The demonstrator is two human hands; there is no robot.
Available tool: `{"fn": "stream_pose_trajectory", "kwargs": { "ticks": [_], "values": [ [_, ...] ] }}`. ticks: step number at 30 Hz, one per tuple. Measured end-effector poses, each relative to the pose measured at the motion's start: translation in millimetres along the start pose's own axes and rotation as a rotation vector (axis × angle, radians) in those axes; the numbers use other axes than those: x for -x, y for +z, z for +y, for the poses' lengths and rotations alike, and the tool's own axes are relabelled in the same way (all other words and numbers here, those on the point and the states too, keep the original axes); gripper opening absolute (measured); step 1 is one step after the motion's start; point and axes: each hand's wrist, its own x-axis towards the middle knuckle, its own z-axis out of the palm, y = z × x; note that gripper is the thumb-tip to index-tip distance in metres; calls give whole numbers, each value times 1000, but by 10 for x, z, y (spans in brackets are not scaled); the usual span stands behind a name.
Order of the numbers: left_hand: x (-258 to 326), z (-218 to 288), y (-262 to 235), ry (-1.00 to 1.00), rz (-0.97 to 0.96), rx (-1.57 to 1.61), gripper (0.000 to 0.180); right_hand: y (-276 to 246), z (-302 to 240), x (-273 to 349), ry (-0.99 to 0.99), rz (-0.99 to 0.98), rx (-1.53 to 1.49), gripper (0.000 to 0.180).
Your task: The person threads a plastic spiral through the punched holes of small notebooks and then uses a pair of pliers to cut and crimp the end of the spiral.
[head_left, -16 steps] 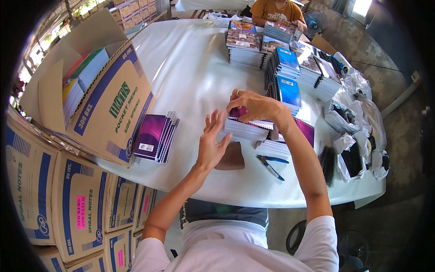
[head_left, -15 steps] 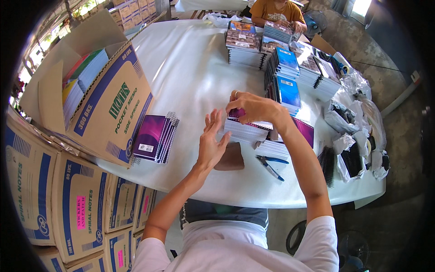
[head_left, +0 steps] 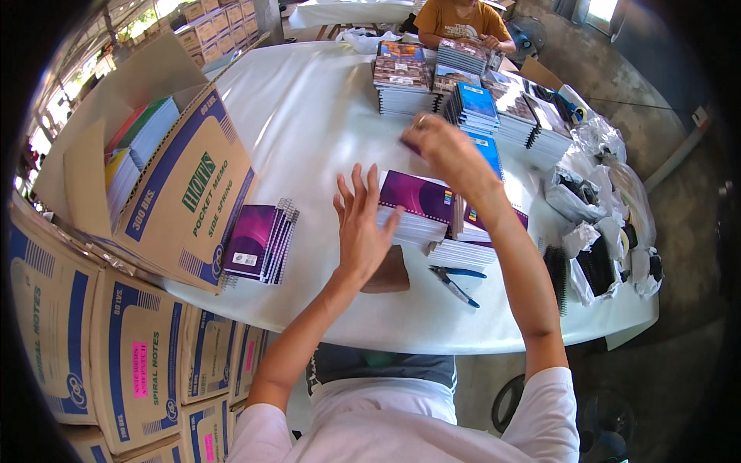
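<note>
A stack of purple-covered spiral notebooks [head_left: 421, 204] lies on the white table [head_left: 309, 131] in front of me. My left hand [head_left: 361, 228] is open with its fingers spread, and its fingertips rest against the stack's left edge. My right hand [head_left: 446, 148] is raised above the stack's far side. Its fingers pinch a small dark purple piece [head_left: 409, 143] that the hand mostly hides. A lower pile of notebooks [head_left: 471, 243] sits under my right forearm.
An open carton of notebooks [head_left: 181, 181] leans at the left, beside a small purple notebook pile [head_left: 262, 243]. Blue-handled pliers [head_left: 457, 281] and a brown pad [head_left: 390, 273] lie near the front edge. Notebook stacks [head_left: 401, 81], plastic bags [head_left: 598, 231], stacked cartons [head_left: 116, 363] and a seated person [head_left: 463, 19] surround the table.
My right hand has lifted off the stack, up and away from me, with something purple pinched in it. My left hand has spread its fingers against the stack's edge.
</note>
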Motion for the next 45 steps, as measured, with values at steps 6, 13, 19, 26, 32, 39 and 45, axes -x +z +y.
{"fn": "stream_pose_trajectory", "kwargs": {
  "ticks": [6,13,19,26,32,39,45],
  "values": [
    [81,697,-342,410,170,-42,76,-812,-460,12,497,132,-416,40],
    [450,373,-827,158,-385,725,56,-768,-587,1150,452,-112,-844,50],
    [1216,-443,-513,37,-726,1010,55,269,-1459,2060,728,-29,-1570,20],
    [1073,36,-867,154,-214,326,89,535,-1716,2126,779,11,-1314,22],
    [1053,338,-543,445,-447,-210,70,393,-1550,2210,682,-95,-1176,32],
    [1047,309,-488,471,-536,-151,57,-225,416,3000,1043,162,417,19],
    [1029,309,-473,477,-533,-124,58,40,1085,3337,1222,-269,627,27]
  ]
}}
